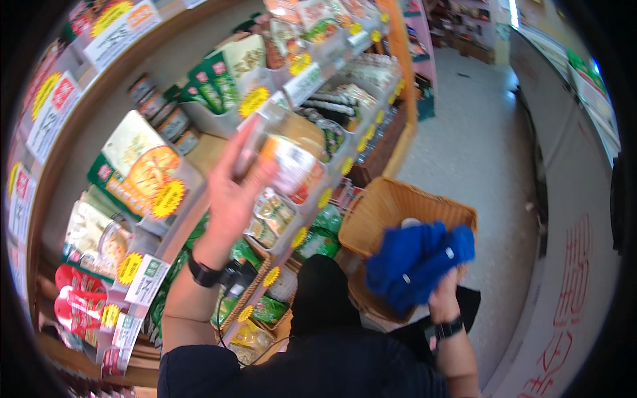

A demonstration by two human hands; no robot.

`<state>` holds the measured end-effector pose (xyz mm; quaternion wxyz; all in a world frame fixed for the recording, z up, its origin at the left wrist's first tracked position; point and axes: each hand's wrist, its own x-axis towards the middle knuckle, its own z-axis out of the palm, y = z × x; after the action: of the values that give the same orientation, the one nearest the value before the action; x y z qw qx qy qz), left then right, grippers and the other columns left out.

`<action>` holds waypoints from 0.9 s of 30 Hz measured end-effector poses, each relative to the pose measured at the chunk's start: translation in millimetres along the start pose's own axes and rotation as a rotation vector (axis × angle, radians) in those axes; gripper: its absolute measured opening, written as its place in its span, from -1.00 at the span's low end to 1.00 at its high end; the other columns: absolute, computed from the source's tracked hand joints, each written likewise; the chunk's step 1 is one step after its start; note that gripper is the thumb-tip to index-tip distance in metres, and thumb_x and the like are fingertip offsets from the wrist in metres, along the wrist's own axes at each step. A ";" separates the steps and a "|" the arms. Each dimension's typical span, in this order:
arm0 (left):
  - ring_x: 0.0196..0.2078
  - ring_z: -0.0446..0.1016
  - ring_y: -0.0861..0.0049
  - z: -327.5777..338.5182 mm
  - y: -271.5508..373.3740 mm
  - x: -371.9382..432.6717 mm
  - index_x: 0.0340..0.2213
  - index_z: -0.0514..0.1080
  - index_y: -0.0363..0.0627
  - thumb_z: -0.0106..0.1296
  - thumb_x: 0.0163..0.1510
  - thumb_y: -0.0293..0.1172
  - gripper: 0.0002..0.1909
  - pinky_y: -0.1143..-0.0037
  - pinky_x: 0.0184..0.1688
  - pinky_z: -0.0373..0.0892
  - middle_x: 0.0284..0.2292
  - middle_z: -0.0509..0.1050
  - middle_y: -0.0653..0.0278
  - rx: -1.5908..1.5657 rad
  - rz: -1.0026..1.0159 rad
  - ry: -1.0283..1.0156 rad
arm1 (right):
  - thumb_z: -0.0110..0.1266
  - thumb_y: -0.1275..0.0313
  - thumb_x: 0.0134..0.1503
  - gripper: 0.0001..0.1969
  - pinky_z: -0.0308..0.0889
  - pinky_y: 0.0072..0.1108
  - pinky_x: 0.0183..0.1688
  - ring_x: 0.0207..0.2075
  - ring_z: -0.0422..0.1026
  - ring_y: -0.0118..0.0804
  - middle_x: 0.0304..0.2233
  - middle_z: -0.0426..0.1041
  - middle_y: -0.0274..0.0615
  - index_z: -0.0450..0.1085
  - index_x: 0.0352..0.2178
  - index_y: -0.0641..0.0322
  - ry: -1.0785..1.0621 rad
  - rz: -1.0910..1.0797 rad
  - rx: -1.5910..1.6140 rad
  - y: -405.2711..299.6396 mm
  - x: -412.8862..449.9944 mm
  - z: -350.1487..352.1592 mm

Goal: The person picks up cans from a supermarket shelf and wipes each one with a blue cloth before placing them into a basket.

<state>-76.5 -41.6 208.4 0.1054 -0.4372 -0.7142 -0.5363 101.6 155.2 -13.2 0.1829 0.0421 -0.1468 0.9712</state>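
My left hand (234, 191) is raised at the shelf, its thumb and fingers around a blurred pack (291, 161) with a white and orange printed label. The pack is over the front of a clear plastic shelf bin; motion blur hides its exact edges. In my right hand (445, 293) is a bunched blue cloth (420, 261), held over a wicker basket (408, 199). Part of the basket's opening is covered by the cloth. A small white round thing (410, 222) shows inside the basket, just behind the cloth. Both wrists wear dark bands.
Shelves on the left carry food packs (142, 159), stacked tins (171, 124) and yellow starburst price tags (254, 102). Lower down are green bags (318, 231) and snack packs (271, 216). A grey floor aisle (463, 129) runs past a pale counter (562, 199) with red writing.
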 end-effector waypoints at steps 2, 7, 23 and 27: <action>0.08 0.11 0.44 48.3 -7.9 -23.8 -0.02 0.15 -0.27 0.05 -0.09 -0.48 -0.43 0.46 0.10 0.02 0.00 0.19 0.09 -0.199 -0.030 -0.171 | -0.25 0.11 0.11 -0.52 0.08 -0.31 0.07 0.00 0.21 -0.15 -0.02 0.21 -0.11 0.12 -0.02 0.16 0.035 -0.012 -0.014 3.7 22.1 9.0; 0.11 0.01 0.03 128.5 -33.5 -66.2 -0.06 0.22 -0.19 0.11 -0.17 -0.35 -0.41 0.27 0.09 0.00 0.01 0.16 0.02 0.135 0.416 -0.390 | -0.38 0.04 0.11 -0.44 0.10 -0.30 0.05 0.00 0.21 -0.12 -0.01 0.18 -0.03 0.09 0.00 0.23 -0.069 -0.019 0.049 1.0 47.2 20.7; 0.10 0.06 0.06 152.2 -65.4 -63.4 -0.07 0.24 -0.20 0.16 -0.22 -0.37 -0.39 0.30 0.07 0.05 -0.02 0.21 0.03 0.106 0.372 -0.402 | -0.11 0.45 0.08 -0.75 0.31 -0.59 -0.21 -0.24 0.33 -0.43 -0.25 0.31 -0.28 0.22 -0.17 0.19 0.513 -0.382 -0.416 22.4 13.9 14.5; 0.10 0.05 0.04 147.5 -51.3 -70.7 -0.13 0.31 -0.13 0.18 -0.27 -0.37 -0.43 0.27 0.07 0.05 -0.02 0.22 0.07 0.073 0.462 -0.532 | -0.12 0.44 0.02 -0.61 0.30 -0.49 -0.13 -0.15 0.33 -0.32 -0.15 0.30 -0.16 0.16 -0.07 0.26 0.393 -0.111 -0.280 -9.1 14.1 3.1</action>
<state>-25.3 46.6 70.7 0.0498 -0.7077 -0.6174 -0.3397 91.9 167.2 -5.9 0.2650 -0.1653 -0.2391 0.9194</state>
